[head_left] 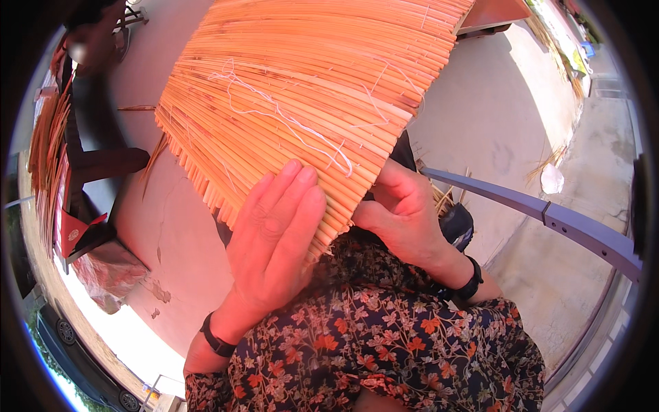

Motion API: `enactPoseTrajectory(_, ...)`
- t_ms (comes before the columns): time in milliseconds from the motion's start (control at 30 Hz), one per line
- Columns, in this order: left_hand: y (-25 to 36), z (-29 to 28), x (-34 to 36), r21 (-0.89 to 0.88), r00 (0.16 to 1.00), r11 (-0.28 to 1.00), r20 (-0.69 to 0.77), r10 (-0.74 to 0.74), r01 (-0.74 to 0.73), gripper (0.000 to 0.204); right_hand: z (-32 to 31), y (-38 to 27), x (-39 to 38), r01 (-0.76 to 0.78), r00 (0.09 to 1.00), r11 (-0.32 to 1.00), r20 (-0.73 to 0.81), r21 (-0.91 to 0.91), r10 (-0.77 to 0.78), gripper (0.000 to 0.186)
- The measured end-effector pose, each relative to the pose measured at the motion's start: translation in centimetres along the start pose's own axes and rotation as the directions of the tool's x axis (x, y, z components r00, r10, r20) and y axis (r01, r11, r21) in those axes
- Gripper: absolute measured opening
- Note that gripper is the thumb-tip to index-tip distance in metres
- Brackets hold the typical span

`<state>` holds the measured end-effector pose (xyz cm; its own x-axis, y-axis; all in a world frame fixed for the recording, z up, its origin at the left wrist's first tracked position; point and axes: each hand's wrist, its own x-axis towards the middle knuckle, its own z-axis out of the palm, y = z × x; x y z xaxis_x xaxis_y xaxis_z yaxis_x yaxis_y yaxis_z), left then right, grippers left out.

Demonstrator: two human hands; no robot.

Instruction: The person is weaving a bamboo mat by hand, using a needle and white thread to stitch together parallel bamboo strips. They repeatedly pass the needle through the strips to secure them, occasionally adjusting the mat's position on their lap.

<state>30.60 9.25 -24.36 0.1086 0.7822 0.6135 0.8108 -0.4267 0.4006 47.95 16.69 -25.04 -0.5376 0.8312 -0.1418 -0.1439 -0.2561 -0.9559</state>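
A large mat of straw-coloured reeds (329,62), laced with white string (292,117), slopes across the upper middle. My left hand (271,240) lies on its lower part, fingers extended and close together, thumb out of sight. At the mat's lower right edge, my right hand (405,220) is curled, its fingertips partly hidden behind the edge, so what they hold cannot be made out. My lap in dark flowered cloth (384,343) is beneath both hands.
A co-worker in dark clothing (96,96) is at the upper left beside loose reeds (48,151). A grey metal bar (583,237) crosses the right side over pale concrete. Reed scraps (542,165) lie at the right. A dark car (68,350) shows at lower left.
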Motion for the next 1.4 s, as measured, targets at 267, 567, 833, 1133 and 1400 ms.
enactPoseTrajectory(267, -1.0, -1.0, 0.0, 0.067, 0.998, 0.995, 0.011, 0.068, -0.069, 0.037, 1.4, -0.2, 0.2, 0.034, 0.999, 0.998, 0.022, -0.054, -0.033, 0.025)
enactPoseTrajectory(567, -0.4, -1.0, -1.0, 0.061, 1.000, 0.998, -0.009, 0.016, -0.015, 0.032, 0.1, 1.3, 0.4, 0.434, 0.900, 0.709, 0.229, -0.556, -0.371, 0.031)
enactPoseTrajectory(833, 0.0, -1.5, -0.4, 0.038, 0.997, 0.999, -0.076, -0.005, 0.008, 0.034, 0.0, 0.8, 0.9, 0.284, 0.945, 0.941, 0.219, -0.184, -0.243, 0.032)
enactPoseTrajectory(1133, 0.4, -1.9, 0.2, 0.028, 0.994, 1.000, -0.112, 0.002, 0.001, 0.037, 1.5, -0.8, 0.7, 0.005, 0.991, 0.997, 0.135, 0.080, -0.016, 0.020)
enactPoseTrajectory(1400, 0.7, -6.2, 1.1, -0.037, 0.949, 0.966, -0.179, -0.259, 0.257, 0.039, 0.0, 2.5, -0.2, 0.399, 0.911, 0.824, 0.273, -0.403, -0.308, 0.006)
